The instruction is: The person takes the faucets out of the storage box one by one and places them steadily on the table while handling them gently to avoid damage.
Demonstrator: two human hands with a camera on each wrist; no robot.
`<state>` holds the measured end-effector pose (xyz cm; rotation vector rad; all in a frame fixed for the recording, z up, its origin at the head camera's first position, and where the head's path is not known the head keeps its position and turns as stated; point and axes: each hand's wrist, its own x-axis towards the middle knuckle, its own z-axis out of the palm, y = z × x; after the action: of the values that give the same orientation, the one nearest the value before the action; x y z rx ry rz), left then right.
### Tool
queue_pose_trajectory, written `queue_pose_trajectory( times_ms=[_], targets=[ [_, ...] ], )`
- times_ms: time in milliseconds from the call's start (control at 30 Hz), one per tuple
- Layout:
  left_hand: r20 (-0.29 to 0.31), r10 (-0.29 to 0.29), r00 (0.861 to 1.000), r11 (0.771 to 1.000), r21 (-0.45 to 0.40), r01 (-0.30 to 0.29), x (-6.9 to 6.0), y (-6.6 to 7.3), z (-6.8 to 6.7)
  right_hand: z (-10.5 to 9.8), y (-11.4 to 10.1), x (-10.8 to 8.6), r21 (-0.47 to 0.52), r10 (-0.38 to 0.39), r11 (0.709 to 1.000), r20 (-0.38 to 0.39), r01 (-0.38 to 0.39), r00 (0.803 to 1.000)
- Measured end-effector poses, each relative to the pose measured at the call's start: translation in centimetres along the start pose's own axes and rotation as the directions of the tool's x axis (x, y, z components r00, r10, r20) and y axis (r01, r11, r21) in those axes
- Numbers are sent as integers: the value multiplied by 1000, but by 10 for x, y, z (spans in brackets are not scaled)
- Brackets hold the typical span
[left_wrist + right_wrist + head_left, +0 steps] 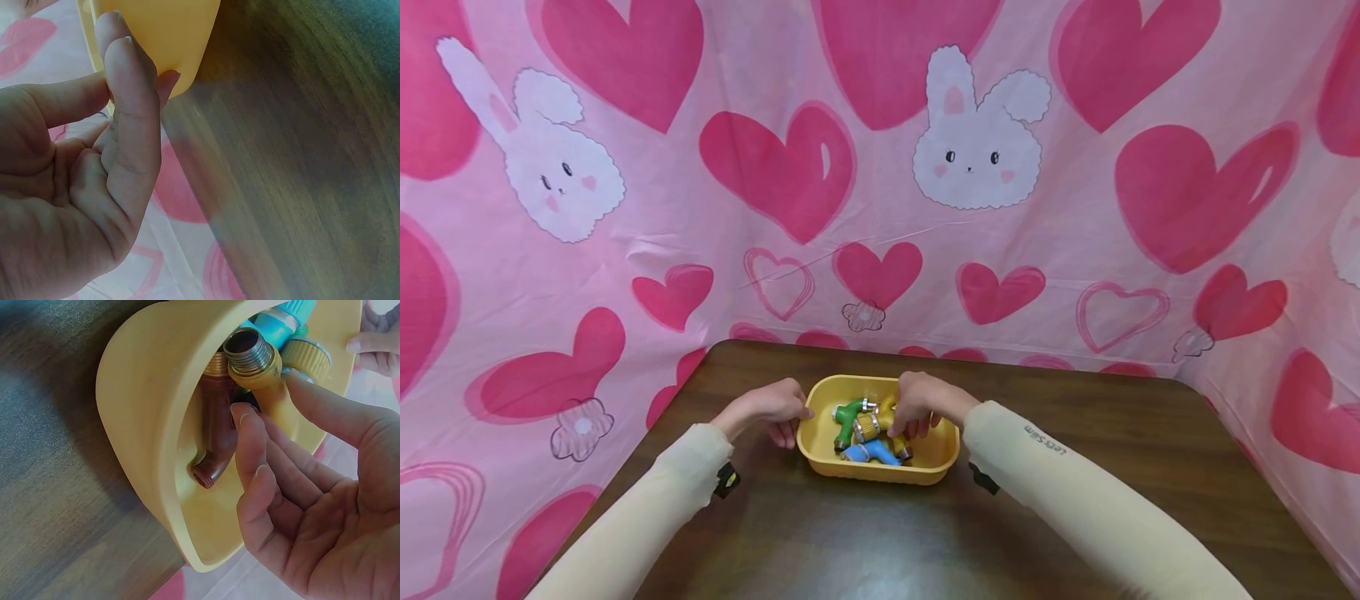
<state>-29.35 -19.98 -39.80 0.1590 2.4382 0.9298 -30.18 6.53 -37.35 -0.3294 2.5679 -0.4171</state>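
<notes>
A yellow plastic tub (880, 476) sits on the table with several coloured pipe fittings heaped inside. My left hand (778, 406) pinches the tub's left rim between thumb and fingers. Inside the tub, thumb and fingers of my right hand (919, 404) grip a yellow pipe fitting (273, 390) with a silver threaded mouth. Beside it lies a brown fitting (219, 425), also threaded at its ends. A green fitting (847, 418) lies at the left of the heap, and a blue one (872, 452) at the front. The right hand hides part of the heap in the head view.
The dark wooden table (820, 542) extends around the tub. A pink cloth (880, 208) with hearts and rabbits hangs behind and at both sides, close to the table's edges.
</notes>
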Motion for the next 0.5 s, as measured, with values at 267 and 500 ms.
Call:
queue_pose_trajectory(
  times_ms=[267, 500],
  targets=[
    [-8, 5, 1000, 1000, -5, -5, 0, 0, 1, 4, -1, 2, 9, 24, 1000, 11, -24, 1000],
    [-11, -3, 1000, 1000, 4, 3, 0, 0, 1, 8, -2, 5, -12, 32, 999, 10, -32, 999]
  ],
)
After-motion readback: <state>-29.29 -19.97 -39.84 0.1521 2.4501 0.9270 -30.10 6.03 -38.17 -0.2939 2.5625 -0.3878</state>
